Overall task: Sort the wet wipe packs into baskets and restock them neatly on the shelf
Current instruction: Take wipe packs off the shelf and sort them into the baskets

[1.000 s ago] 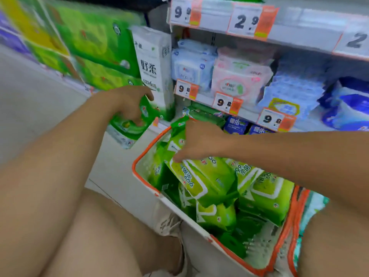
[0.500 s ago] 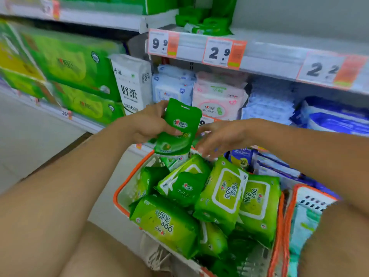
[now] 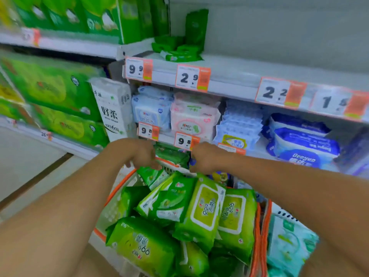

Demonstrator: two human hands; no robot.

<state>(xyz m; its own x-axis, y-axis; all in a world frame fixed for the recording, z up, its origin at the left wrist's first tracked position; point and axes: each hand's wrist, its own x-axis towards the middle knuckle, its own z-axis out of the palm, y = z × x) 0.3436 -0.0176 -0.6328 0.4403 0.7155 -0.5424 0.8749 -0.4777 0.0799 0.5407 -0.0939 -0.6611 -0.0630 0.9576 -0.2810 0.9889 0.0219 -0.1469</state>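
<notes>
- Nearest, an orange-rimmed white basket (image 3: 119,193) sits against the person's lap, heaped with green wet wipe packs (image 3: 201,208) lying at all angles, some face up, some on edge.
- Just to its right, touching rim to rim, a second orange-rimmed basket (image 3: 266,222) holds pale teal wipe packs (image 3: 289,244); only its left part is in view.
- Beyond the heap, both arms reach forward to the basket's far rim. The left hand (image 3: 142,153) and the right hand (image 3: 205,158) are seen from the back, knuckles up, fingers curled down and away.
- Between the two hands lies a dark green pack (image 3: 172,154), at the mouth of the lowest shelf level. Whether either hand pinches it or merely rests beside it I cannot tell; the fingertips are hidden.
- Judged step: restocking, with a green pack being set into the low slot below the 9.8 price tag (image 3: 184,141).
- The next move probably calls for pushing that pack flat and square, then picking another matching pack from the heap.
- Farther up, the middle shelf carries blue and pink wipe packs (image 3: 191,116).
- Farthest, the top shelf (image 3: 229,74) has a few small green packs (image 3: 179,50) loosely piled, one standing against the back panel.
</notes>
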